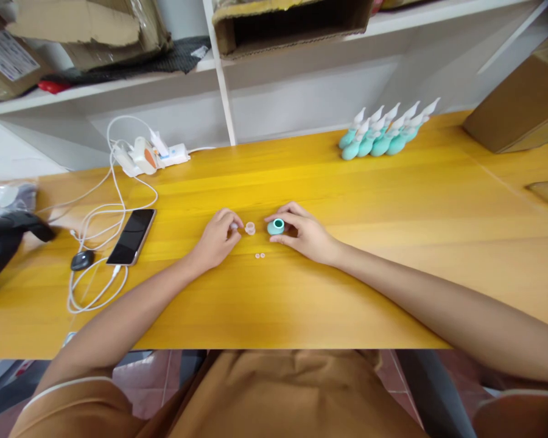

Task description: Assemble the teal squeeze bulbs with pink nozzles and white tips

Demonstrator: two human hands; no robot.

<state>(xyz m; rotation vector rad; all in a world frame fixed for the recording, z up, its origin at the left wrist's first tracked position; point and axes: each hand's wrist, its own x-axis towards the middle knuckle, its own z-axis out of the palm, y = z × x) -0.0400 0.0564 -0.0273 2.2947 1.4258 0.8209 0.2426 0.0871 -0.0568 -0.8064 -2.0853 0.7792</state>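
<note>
My right hand (pixel 307 234) has its thumb and fingers curled round a small teal squeeze bulb (pixel 275 227), whose round open mouth faces up toward me. To the left, my left hand (pixel 219 236) has its fingers bent in a loose pinch on a small whitish piece (pixel 234 226), mostly hidden by the fingers. Between both hands a clear pinkish collar-like fitting (pixel 250 229) stands on the table, apart from the bulb. Just below it lie two tiny clear discs (pixel 260 255), side by side.
Several teal bulbs with white pointed nozzles (pixel 381 139) stand in rows at the back right. A phone (pixel 131 237), white cables and a power strip (pixel 173 155) occupy the left. A cardboard box (pixel 520 100) sits far right, and shelves (pixel 223 79) rise behind the wooden table (pixel 301 304).
</note>
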